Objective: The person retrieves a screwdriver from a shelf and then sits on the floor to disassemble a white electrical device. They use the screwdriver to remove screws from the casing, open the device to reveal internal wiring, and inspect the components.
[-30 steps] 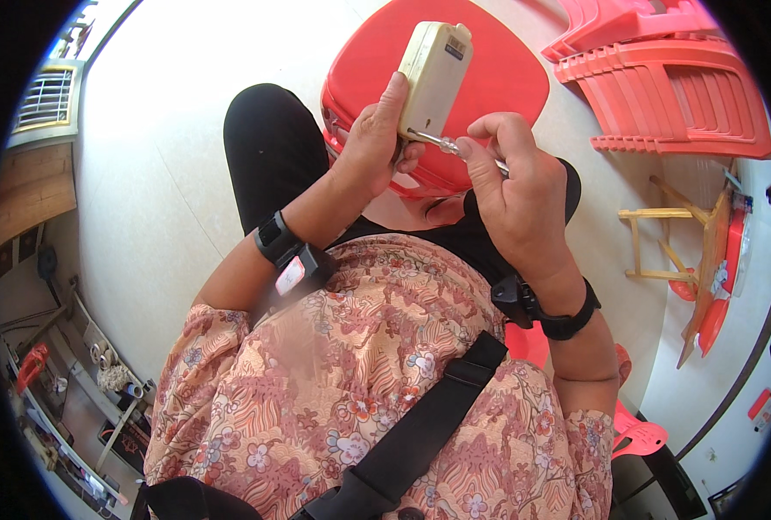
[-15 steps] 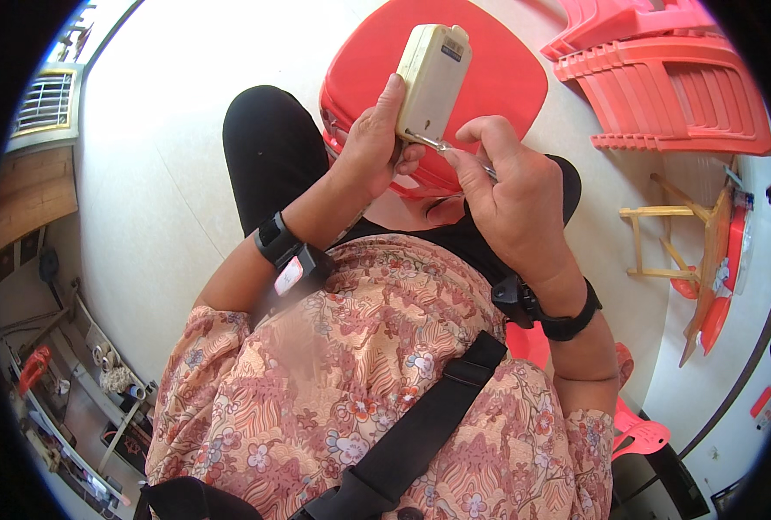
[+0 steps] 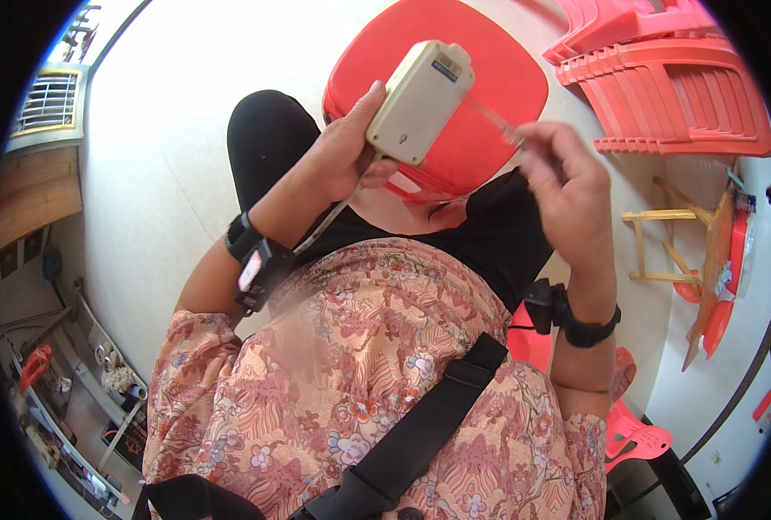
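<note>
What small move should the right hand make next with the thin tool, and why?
Probably bring the thin clear-handled tool back to the beige plastic box. The right hand holds the tool apart from the box, blurred, while the left hand grips the box upright over the red plastic stool.

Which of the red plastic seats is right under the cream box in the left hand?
The round red stool, directly below the cream box held by the left hand. The stacked red chairs sit apart, off to the right.

Pale tiled floor [image 3: 186,147], brightly lit; stacked red plastic chairs [image 3: 671,95] right; cluttered wooden shelf [image 3: 34,195] left.
</note>
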{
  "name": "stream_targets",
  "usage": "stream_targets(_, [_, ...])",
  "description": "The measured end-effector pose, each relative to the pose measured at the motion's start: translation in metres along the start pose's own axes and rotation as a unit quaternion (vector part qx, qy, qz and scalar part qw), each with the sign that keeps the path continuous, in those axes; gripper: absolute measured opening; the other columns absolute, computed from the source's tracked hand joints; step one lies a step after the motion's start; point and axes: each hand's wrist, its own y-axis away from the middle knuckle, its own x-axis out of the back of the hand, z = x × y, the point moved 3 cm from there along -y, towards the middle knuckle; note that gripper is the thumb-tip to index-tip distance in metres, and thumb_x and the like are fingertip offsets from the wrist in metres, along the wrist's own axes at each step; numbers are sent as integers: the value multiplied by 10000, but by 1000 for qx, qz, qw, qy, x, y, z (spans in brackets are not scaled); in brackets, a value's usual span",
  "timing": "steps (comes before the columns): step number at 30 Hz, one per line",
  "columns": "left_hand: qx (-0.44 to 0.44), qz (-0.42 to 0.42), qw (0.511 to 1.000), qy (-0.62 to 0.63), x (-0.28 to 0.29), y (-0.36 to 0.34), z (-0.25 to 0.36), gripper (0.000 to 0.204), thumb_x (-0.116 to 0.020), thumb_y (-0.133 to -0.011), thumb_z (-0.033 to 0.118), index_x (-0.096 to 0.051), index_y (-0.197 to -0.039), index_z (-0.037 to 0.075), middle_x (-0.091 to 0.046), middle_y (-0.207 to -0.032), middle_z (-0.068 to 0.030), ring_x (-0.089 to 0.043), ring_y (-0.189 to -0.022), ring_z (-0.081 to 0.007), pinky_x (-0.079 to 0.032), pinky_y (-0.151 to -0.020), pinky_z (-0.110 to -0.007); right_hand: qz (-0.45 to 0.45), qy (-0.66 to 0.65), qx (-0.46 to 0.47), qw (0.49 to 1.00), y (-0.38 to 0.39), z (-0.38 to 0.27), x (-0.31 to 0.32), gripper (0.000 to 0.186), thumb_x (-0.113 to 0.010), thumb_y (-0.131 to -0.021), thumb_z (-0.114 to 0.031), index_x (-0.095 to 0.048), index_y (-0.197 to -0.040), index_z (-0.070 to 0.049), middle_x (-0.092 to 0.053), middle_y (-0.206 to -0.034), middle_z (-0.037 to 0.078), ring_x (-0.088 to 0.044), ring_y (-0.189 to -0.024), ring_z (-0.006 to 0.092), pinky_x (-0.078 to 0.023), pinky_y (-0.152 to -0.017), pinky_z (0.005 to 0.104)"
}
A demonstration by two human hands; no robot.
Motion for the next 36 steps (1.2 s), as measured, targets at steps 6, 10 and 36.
stream_targets(6, [110,-56,986,-113,-3,24,1,699,-246,-1012,557,-468,-1289,-46,-657,-894,-335,-460,-305,-115,-363,-277,-176,-65,-176,-130,974,-23,46,-4,353,-776,-815,-249,-628,-977,28,-476,-640,-58,-393,-539,13,-317,-468,188])
stream_targets(10, [161,-86,969,-168,-10,38,7,676,-341,-1001,545,-565,-1147,-76,-639,-694,-155,-487,-344,-106,-342,-247,-194,-225,-266,-171,922,-19,56,-26,430,-762,-797,-297,-637,-1041,34,-571,-702,-32,-453,-524,19,-340,-442,162])
stream_targets(36, [-239,-50,969,51,-40,-9,3,536,-636,-870,137,-409,-1344,32,-549,-1297,-134,-553,-1181,-256,-443,-1027,-444,-66,-503,-307,806,19,51,-64,186,-635,-926,-230,-568,-928,-56,-453,-677,-21,-421,-510,68,-390,-453,260])
